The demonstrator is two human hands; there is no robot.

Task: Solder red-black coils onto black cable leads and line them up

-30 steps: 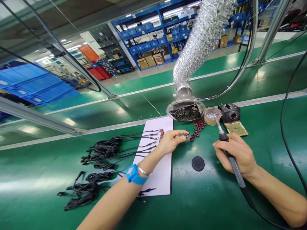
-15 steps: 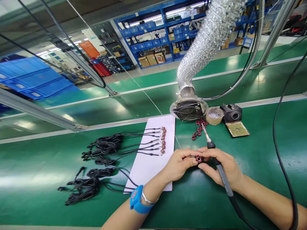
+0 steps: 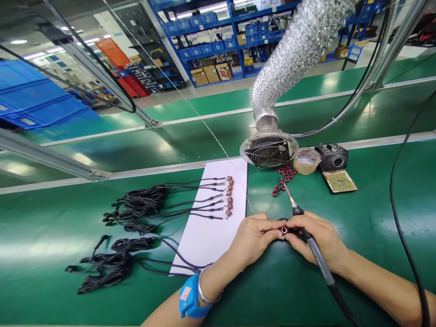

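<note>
My left hand (image 3: 254, 238) is closed, its thumb and finger pinching a small red-and-black toothed ring (image 3: 284, 230) that looks like a motor stator. My right hand (image 3: 322, 240) is closed too, holding a soldering iron (image 3: 318, 254) across the palm while its fingertips touch the same ring from the right. The iron's tip points up and away, towards a pile of similar red-and-black rings (image 3: 286, 173). Something dark and round shows just behind the held ring, mostly hidden by fingers.
Left of my hands, black cables (image 3: 141, 202) reach onto a white board (image 3: 207, 245) beside a row of small copper-coloured coils (image 3: 229, 193). Behind stand a fume extractor (image 3: 269, 152), a round tub (image 3: 306, 161) and a soldering iron stand (image 3: 335, 159) with a yellow sponge (image 3: 339, 181). The iron's cord hangs at right.
The view has shifted a little. Both hands stay together at the ring, which faces slightly differently. The iron's tip sits a little lower, nearer the loose rings' front edge.
</note>
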